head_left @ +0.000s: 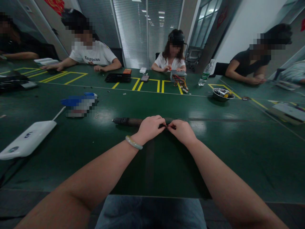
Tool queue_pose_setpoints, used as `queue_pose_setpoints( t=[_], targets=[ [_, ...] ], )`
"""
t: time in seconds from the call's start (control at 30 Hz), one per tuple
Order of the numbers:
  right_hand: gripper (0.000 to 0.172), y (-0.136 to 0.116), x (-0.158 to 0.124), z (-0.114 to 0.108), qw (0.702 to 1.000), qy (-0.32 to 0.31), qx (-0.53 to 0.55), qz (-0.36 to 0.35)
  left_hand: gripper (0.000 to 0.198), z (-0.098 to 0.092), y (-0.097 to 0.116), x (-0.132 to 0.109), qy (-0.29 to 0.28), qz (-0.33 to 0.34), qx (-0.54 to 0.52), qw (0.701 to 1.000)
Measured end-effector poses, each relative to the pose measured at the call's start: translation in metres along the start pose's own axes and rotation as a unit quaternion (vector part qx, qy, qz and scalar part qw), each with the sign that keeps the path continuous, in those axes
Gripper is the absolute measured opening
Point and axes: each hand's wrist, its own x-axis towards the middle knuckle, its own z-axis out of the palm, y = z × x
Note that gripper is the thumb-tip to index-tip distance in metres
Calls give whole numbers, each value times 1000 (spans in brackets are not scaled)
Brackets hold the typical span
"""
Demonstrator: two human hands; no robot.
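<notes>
The left hand (150, 128) and the right hand (181, 132) are together near the middle of the table, and both are closed, not spread. Their fingertips (164, 124) press toward each other and pinch a small dark piece (171, 127), but it is too small to tell what it is. The dark rod-shaped tool (127, 121) lies low on the table and goes out to the left from the grip. Its near end passes under the left hand's fingers, and this hand seems to close over it. A pale jade bangle (133, 142) is around the left wrist.

On the green table (238, 152), a white flat device (27, 140) with a cable lies far to the left, and a blurred blue and white object (79, 103) is nearer. Ahead, a co-worker's hands (168, 68) are beside a metal box with coloured wires (178, 76). To the right are a water bottle (205, 73) and a metal bowl (222, 94).
</notes>
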Motion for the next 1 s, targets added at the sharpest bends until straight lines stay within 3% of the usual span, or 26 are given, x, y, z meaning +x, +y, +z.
queue_pose_setpoints(
  t=[0.2,0.77,1.0],
  targets=[
    [4,0,-1,1,998,-8,32,52,10,1,0,0,3,-4,2,1000],
    [10,-1,-2,6,991,-13,87,103,7,1,3,0,10,-16,6,1000],
    [3,-5,3,7,998,5,6,61,10,0,5,0,6,-4,9,1000]
  ],
)
